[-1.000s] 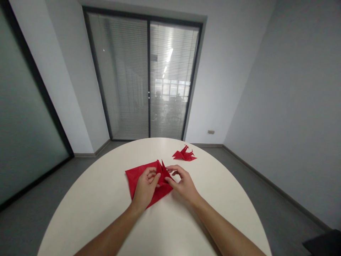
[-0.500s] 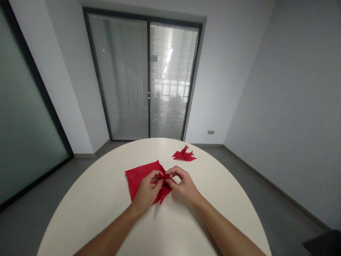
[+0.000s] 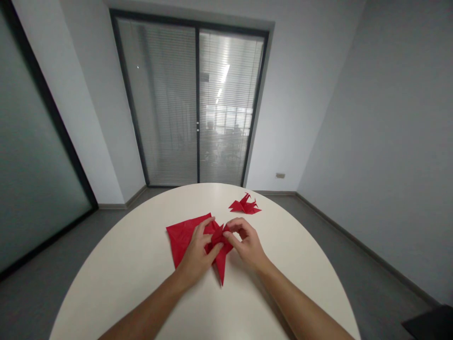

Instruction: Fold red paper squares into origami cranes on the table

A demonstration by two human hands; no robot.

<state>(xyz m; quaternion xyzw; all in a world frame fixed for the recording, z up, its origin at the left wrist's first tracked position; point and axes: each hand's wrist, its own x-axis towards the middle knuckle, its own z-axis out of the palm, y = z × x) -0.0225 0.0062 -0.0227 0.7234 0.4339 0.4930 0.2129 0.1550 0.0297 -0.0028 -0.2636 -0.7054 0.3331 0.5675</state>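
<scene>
A red origami piece (image 3: 221, 264) with pointed flaps is between my two hands, one long point aimed toward me. My left hand (image 3: 197, 253) holds its left side with the thumb on top; the index finger is lifted and stretched away. With thumb and fingertips pinched together, my right hand (image 3: 247, 243) grips a flap at the upper right of the piece. Under and beside my left hand lies red paper (image 3: 180, 238), creased and flat on the table. The fingertips partly hide the middle of the folded piece.
Folded red origami (image 3: 244, 206), shaped like cranes, stands farther back on the round white table (image 3: 134, 264). Beyond the table is a glass partition (image 3: 163, 108) with blinds. A dark object (image 3: 432, 323) shows at the lower right.
The origami piece has turned, so its long point now reaches nearer to me. My left fingers have opened from a tight pinch; my right hand stays pinched at the piece.
</scene>
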